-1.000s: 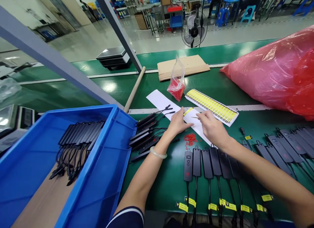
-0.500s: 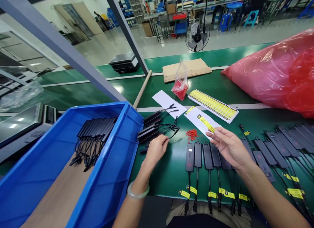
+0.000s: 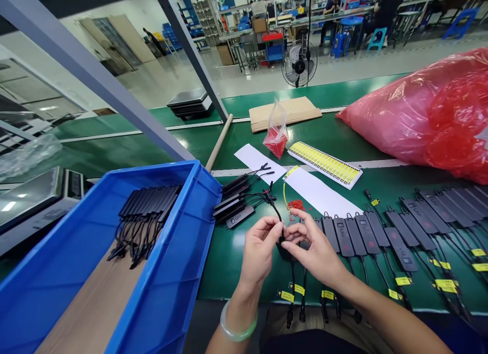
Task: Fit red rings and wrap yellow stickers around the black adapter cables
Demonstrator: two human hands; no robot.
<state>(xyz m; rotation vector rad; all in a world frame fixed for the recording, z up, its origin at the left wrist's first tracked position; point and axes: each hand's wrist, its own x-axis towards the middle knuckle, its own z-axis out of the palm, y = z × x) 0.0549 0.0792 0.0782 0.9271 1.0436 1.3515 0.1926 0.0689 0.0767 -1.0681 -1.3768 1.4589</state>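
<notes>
Near edge, right: several cables of the row of black units (image 3: 367, 234) carry yellow tags (image 3: 286, 296); judged done. Just beyond, over the tabletop (image 3: 224, 275): left hand (image 3: 261, 250) pinches a black cable (image 3: 277, 213); right hand (image 3: 317, 251) partly open, fingertips at the same cable, grip uncertain. That cable judged mid-tagging; thin yellow strip (image 3: 284, 194) near it, attachment unclear. Farther left, pile of units (image 3: 240, 217): no tags visible, probably left to do. Far: label sheet (image 3: 324, 163), many labels remaining.
</notes>
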